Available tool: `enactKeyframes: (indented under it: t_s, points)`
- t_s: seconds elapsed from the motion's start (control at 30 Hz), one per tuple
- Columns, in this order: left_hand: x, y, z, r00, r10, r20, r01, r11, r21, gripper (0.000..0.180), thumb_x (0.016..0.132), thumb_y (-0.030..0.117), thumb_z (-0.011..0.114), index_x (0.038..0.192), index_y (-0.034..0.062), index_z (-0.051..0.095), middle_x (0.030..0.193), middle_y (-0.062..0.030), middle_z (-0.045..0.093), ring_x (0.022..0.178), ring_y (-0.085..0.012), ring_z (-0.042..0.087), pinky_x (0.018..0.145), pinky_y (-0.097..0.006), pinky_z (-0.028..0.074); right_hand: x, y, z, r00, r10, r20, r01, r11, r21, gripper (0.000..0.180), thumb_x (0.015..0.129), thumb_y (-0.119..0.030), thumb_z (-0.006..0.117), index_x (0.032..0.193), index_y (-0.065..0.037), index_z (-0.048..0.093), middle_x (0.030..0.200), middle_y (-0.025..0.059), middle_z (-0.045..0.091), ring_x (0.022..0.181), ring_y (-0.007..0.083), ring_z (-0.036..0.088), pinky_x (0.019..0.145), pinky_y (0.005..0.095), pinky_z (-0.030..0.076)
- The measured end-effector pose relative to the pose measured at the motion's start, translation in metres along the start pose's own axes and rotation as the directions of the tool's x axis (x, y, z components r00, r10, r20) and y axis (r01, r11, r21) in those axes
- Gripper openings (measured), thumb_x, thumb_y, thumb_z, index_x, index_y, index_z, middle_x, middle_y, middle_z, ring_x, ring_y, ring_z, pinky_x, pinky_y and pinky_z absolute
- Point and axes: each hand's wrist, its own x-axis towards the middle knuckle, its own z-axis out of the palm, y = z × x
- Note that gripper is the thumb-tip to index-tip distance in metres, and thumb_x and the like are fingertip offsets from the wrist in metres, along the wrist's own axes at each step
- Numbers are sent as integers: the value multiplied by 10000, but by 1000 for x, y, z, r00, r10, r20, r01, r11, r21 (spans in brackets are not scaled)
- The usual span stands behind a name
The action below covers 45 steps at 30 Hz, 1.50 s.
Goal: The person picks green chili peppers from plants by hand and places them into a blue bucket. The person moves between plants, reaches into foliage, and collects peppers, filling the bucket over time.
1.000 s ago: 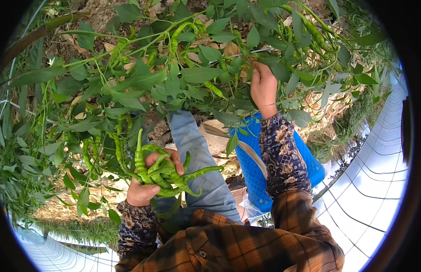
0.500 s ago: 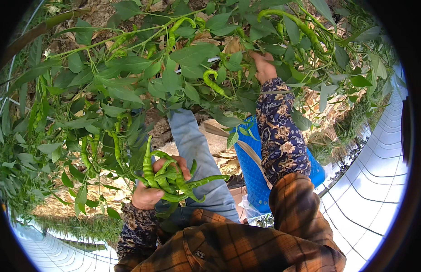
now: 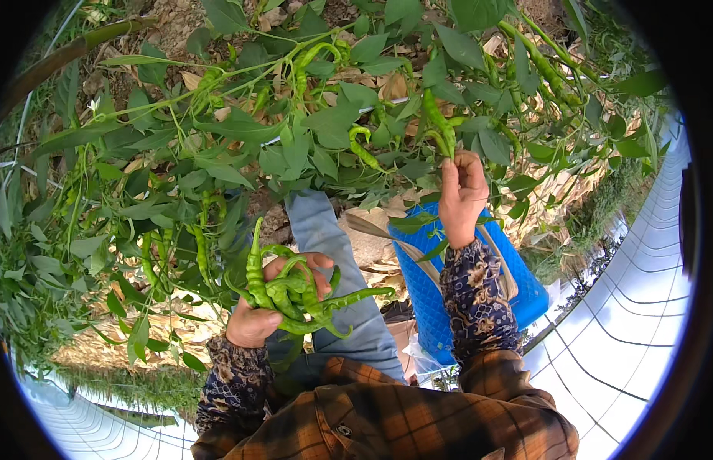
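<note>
A bunch of green chili peppers [image 3: 293, 295] rests in my left hand [image 3: 258, 318], its fingers and thumb curled round them in front of my knee. At the right, my right hand [image 3: 465, 195] pinches the lower tip of a long green chili pepper [image 3: 438, 123] between thumb and fingers. That pepper points upward among the leaves; whether it is still joined to its stem I cannot tell. Left of it, a curled chili pepper [image 3: 362, 149] hangs on the plant. More peppers [image 3: 542, 67] hang at the upper right, beyond my right hand.
A blue basket [image 3: 429, 307] with a tan strap stands beside my right forearm. Leafy pepper branches [image 3: 241, 126] spread across the front, above dry straw [image 3: 180, 326] and soil. A brown pole [image 3: 69, 50] slants through the upper left. My jeans-clad leg [image 3: 326, 238] is between my hands.
My right hand has come out of the foliage and back toward me, now with a pepper at its fingertips. My left hand holds its bunch nearly still.
</note>
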Motion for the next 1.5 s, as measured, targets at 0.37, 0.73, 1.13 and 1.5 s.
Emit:
enactKeyframes:
  t_s: [0.37, 0.73, 1.13, 1.5]
  points:
    - [28, 8, -12, 987, 59, 152, -55, 998, -32, 578, 689, 261, 723, 1195, 20, 578, 1496, -355, 268, 1362, -399, 371, 1118, -489, 275, -105, -108, -18, 606, -109, 788, -125, 965, 230, 124, 761, -22, 627, 770, -31, 504, 786, 102, 540, 754, 286, 548, 720, 365, 405]
    - [9, 30, -15, 918, 208, 339, -159, 973, -168, 513, 664, 203, 736, 1082, -49, 576, 1148, -271, 465, 1150, -458, 548, 937, -591, 493, 72, -93, 58, 960, -57, 273, 7, 983, 181, 135, 916, -58, 559, 966, 21, 656, 792, 146, 635, 723, 281, 624, 690, 339, 495]
    - [3, 29, 1, 884, 150, 442, -89, 984, -157, 789, 613, 179, 758, 1322, 16, 453, 1195, -344, 459, 1076, -444, 565, 843, -506, 525, 137, 57, 83, 951, 308, 14, -296, 925, -238, 244, 863, -216, 692, 906, 23, 670, 772, 112, 650, 653, 186, 580, 619, 356, 470]
    - [-45, 40, 46, 995, 59, 79, -56, 998, -30, 802, 707, 320, 724, 1418, 160, 389, 1286, -191, 483, 1296, -493, 431, 1062, -620, 379, -136, -155, -44, 932, -141, 335, 18, 938, 346, 160, 809, 3, 720, 828, 12, 562, 816, 74, 608, 698, 147, 557, 638, 258, 452]
